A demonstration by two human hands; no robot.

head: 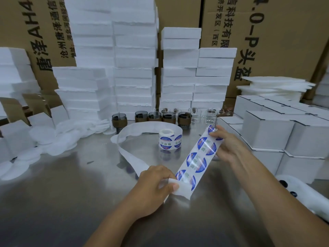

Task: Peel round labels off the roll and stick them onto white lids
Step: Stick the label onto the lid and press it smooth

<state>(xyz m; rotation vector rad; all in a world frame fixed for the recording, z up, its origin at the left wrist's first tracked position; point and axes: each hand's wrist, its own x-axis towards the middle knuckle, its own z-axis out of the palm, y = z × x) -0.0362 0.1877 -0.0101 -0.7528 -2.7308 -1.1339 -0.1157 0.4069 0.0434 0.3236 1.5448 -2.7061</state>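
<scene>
**Label strip held between both hands, in front of the roll**

- The label roll (170,139) stands on the steel table (71,193); I place everything from it.
- Label strip (197,161): lifted off the table, slanting from near right of the roll down towards me. It shows four round labels (195,162), blue and white with green print.
- My left hand (156,182), nearer me than the roll: thumb and fingers pinch the strip's lower end, where the paper curls.
- My right hand (229,145), right of the roll: fingers curl over the strip's upper end, on the topmost label.
- Bare backing liner (135,163): loops behind and left of the roll, then runs to my left hand.
- White lids (42,139): loose heap on the table, well left of the roll.
- Glass cups (154,116): a row just behind the roll, some with dark sleeves.
- Foam boxes (135,68): stacked behind the cups.
- White cartons (267,129): stacked right of the roll.
</scene>
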